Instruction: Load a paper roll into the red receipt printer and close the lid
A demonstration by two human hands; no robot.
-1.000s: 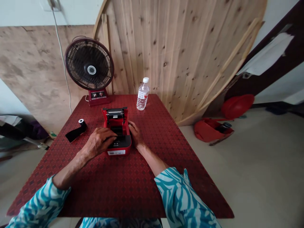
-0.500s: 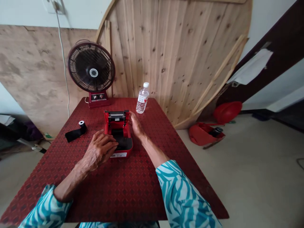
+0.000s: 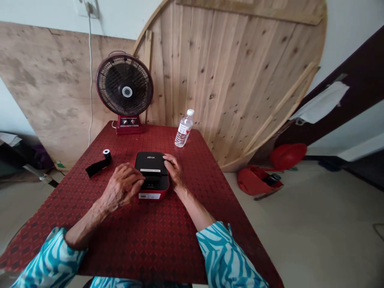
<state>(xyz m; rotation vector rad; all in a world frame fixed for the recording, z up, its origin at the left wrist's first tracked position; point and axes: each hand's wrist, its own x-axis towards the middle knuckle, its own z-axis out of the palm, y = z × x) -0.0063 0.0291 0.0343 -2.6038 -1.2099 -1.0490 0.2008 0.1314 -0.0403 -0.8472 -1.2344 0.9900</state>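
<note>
A small red-and-black printer (image 3: 150,162) sits on the table with its lid down. The black top carries pale lettering, and a white label (image 3: 149,196) is stuck on the red front. My right hand (image 3: 174,172) grips the printer's right side, its fingertips at the lid's edge. At the left front corner is my left hand (image 3: 123,186), its fingers curled together and their tips overlapping the black top; whether they pinch anything is hidden. Left of the printer lies a black roll (image 3: 107,155) with a white core, a black strip (image 3: 97,166) unrolled from it.
A dark red fan (image 3: 126,92) stands at the table's back left, and a clear plastic bottle (image 3: 183,130) at the back right. The patterned red tablecloth (image 3: 144,240) covers the table. A large wooden board (image 3: 222,68) leans behind. On the floor at right is a red container (image 3: 253,182).
The printer's lid, raised before, is now down over the inside. My right hand has come down with it at the right side. My left hand has shifted slightly left, its fingers more curled.
</note>
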